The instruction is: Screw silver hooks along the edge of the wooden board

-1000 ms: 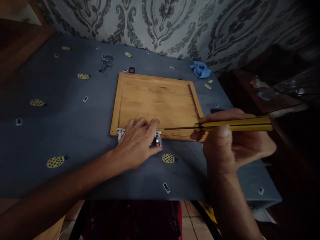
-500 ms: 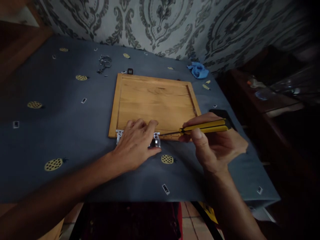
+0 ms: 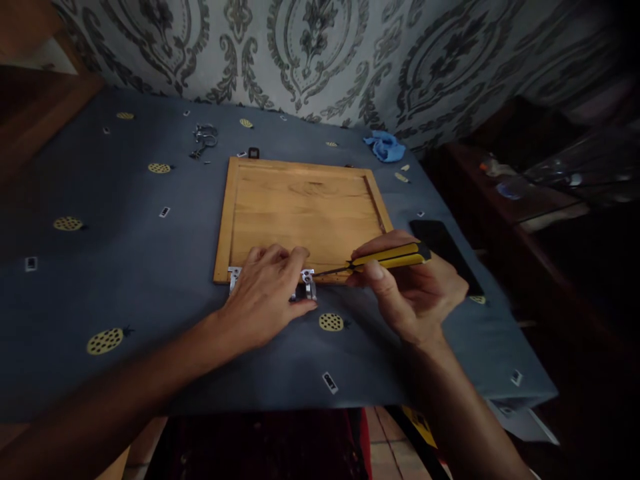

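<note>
A flat wooden panel (image 3: 300,207) with a raised frame lies on a blue cloth-covered table (image 3: 125,267). A silver metal hinge (image 3: 307,283) sits at its near edge. My left hand (image 3: 265,297) lies over the hinge, fingers resting on the panel's near rail and thumb beside the bracket. My right hand (image 3: 410,293) grips a yellow-and-black screwdriver (image 3: 387,257); its thin shaft points left and its tip touches the right end of the hinge.
A black phone (image 3: 445,250) lies right of the panel near the table edge. A blue cloth (image 3: 384,145) sits at the back right, and metal hardware (image 3: 204,139) at the back left. Patterned wallpaper rises behind. A dark side table stands to the right.
My right hand has come down and left, bringing the screwdriver tip from mid-panel to the hinge. The left hand has stayed on the hinge. The view has tilted slightly down.
</note>
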`<state>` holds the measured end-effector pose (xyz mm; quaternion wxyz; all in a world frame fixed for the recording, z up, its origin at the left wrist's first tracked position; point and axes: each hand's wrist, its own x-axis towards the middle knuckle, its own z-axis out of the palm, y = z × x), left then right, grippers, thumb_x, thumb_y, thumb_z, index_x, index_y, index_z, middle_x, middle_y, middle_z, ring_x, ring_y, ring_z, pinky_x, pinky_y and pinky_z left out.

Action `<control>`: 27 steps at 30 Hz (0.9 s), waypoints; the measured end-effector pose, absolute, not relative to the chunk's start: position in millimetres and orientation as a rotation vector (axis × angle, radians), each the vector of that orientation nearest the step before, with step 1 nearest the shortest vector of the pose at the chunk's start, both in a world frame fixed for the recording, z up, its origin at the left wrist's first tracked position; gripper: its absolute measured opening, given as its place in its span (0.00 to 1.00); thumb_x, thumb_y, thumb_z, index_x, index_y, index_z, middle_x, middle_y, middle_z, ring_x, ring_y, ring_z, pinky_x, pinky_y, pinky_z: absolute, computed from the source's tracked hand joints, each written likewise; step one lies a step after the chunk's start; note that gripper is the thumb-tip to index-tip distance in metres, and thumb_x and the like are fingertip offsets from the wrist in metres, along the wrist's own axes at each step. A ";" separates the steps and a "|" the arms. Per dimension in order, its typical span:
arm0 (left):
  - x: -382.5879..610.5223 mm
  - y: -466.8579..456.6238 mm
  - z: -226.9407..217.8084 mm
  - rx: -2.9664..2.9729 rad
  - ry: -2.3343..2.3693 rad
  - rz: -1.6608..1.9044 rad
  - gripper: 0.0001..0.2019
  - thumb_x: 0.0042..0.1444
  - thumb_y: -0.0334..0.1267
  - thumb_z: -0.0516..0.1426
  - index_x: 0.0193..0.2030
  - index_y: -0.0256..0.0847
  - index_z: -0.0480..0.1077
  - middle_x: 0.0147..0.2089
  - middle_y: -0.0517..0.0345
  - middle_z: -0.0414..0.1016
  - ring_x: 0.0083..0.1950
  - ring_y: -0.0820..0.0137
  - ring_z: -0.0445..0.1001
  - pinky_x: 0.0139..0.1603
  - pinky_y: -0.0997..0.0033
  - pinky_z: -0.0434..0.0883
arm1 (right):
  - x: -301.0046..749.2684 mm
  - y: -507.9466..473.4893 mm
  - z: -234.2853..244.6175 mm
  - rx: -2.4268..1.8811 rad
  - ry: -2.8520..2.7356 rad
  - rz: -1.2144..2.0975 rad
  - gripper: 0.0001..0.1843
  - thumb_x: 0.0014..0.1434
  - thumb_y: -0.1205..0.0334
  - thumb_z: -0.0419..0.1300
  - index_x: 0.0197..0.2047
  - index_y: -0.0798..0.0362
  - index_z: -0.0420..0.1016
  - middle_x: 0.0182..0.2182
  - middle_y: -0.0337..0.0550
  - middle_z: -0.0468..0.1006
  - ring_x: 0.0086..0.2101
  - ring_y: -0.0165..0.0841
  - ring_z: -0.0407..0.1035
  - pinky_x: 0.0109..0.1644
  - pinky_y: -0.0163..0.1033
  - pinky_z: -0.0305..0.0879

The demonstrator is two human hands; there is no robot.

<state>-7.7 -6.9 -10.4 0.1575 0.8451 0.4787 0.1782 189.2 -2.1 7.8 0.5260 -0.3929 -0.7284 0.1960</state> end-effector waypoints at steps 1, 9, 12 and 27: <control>-7.8 -7.2 -10.0 2.426 1.366 0.512 0.27 0.55 0.46 0.67 0.55 0.40 0.63 0.51 0.48 0.78 0.54 0.54 0.72 0.53 0.55 0.66 | 188.9 -2.3 8.0 -0.951 -1.731 0.476 0.03 0.63 0.62 0.63 0.37 0.45 0.78 0.31 0.39 0.78 0.27 0.32 0.72 0.27 0.39 0.69; -17.7 -5.0 2.1 2.412 1.424 0.710 0.24 0.56 0.44 0.66 0.55 0.42 0.62 0.55 0.49 0.77 0.56 0.55 0.72 0.54 0.54 0.67 | 188.1 2.5 4.2 -1.097 -1.602 0.507 0.06 0.63 0.57 0.63 0.36 0.49 0.77 0.34 0.40 0.79 0.24 0.28 0.73 0.26 0.37 0.71; -28.3 0.9 5.7 2.373 1.507 0.823 0.18 0.62 0.42 0.61 0.55 0.42 0.63 0.53 0.51 0.79 0.55 0.56 0.73 0.55 0.53 0.67 | 187.0 8.5 1.5 -1.105 -1.493 0.565 0.07 0.62 0.55 0.64 0.38 0.49 0.77 0.33 0.38 0.78 0.24 0.28 0.75 0.28 0.35 0.72; -18.2 -5.6 7.0 2.568 1.300 0.603 0.31 0.54 0.45 0.68 0.59 0.42 0.61 0.55 0.49 0.76 0.58 0.54 0.70 0.58 0.50 0.65 | 188.3 23.2 -5.2 -1.067 -1.372 0.765 0.14 0.60 0.50 0.66 0.35 0.51 0.74 0.26 0.35 0.76 0.23 0.25 0.73 0.26 0.32 0.69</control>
